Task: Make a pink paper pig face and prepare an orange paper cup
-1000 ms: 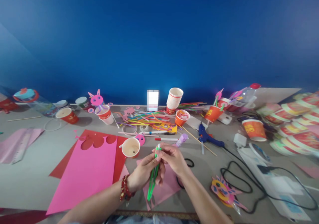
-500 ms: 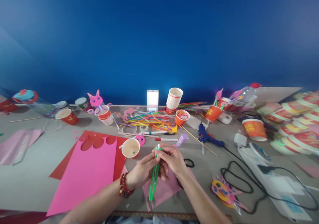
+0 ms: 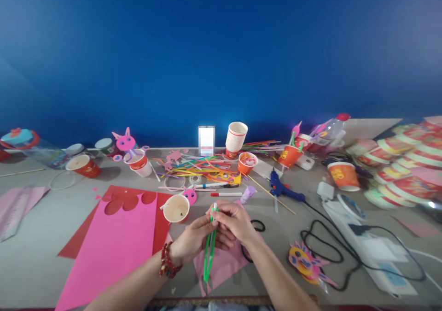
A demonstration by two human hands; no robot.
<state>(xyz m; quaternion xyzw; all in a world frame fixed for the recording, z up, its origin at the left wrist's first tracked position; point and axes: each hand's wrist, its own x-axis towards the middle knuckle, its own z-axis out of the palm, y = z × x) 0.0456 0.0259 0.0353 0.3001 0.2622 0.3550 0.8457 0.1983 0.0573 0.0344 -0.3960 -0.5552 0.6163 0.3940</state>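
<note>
In front of me both hands close on a thin green straw [image 3: 208, 260] that looks bent double, its two lengths meeting at the bottom and a whitish end at the top. My left hand [image 3: 193, 242] grips it with the thumb along its side. From the other side, the fingertips of my right hand [image 3: 235, 221] pinch its upper end. Below lies a sheet of light pink paper [image 3: 229, 267]. Black-handled scissors [image 3: 258, 225] are partly hidden under my right wrist. A paper cup [image 3: 177, 209] stands just beyond my left hand.
Bright pink foam sheet [image 3: 113, 246] over red sheet [image 3: 79, 230] at left. Behind are loose coloured straws [image 3: 203, 166], stacked cups [image 3: 236, 138] and a cup of scraps [image 3: 247, 162]. Right: blue glue gun [image 3: 285, 189], its cord, a power strip [image 3: 373, 251], a pink-yellow cutout [image 3: 305, 262].
The view has shifted slightly, so the table things sit a little further left. Both hands keep their hold on the green straw, with hardly any change in pose.
</note>
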